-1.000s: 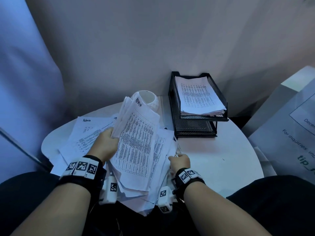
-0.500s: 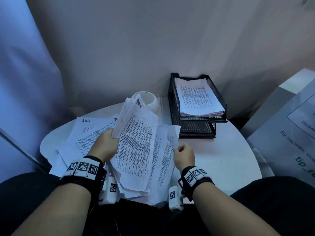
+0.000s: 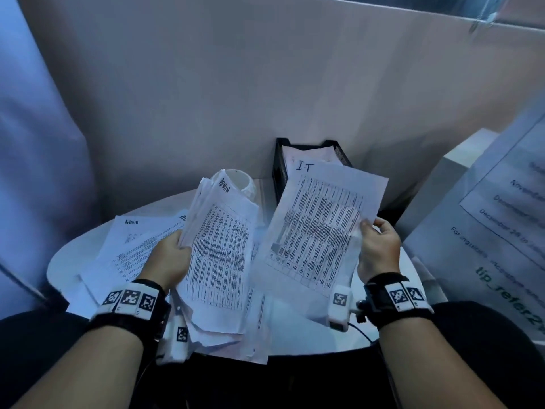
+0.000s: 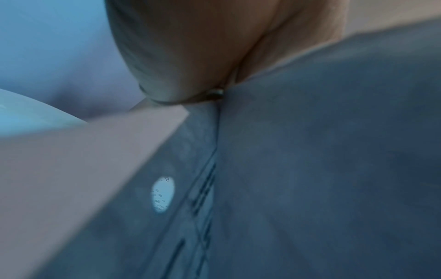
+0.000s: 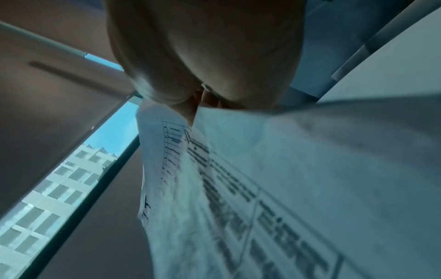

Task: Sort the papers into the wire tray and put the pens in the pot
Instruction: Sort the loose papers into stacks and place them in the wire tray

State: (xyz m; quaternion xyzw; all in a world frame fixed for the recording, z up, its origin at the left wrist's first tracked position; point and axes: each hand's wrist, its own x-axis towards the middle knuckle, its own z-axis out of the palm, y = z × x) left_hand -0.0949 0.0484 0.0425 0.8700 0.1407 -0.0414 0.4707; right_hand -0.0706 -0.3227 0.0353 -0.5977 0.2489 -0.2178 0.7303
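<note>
From the head view, the right hand (image 3: 379,249) now pinches one sheet (image 3: 321,231) marked "I.T", lifted away from the stack (image 3: 219,261) that the left hand (image 3: 169,258) grips. The wire tray (image 3: 280,172) sits just behind the sheet, so it can go in next. The pot (image 3: 239,183) is behind the stack. No pens show.

The left wrist view is a blur of paper.

In the right wrist view, the fingers (image 5: 205,98) pinch the sheet's edge.

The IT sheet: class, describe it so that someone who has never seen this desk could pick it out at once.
Start at the round white table and the black wire tray at its back. In front of the tray, the right hand pinches one sheet, the IT sheet, lifted off the table. Unlike the bundle in the left hand, headed "Admin", it is single and has "I.T" handwritten at its top.
</note>
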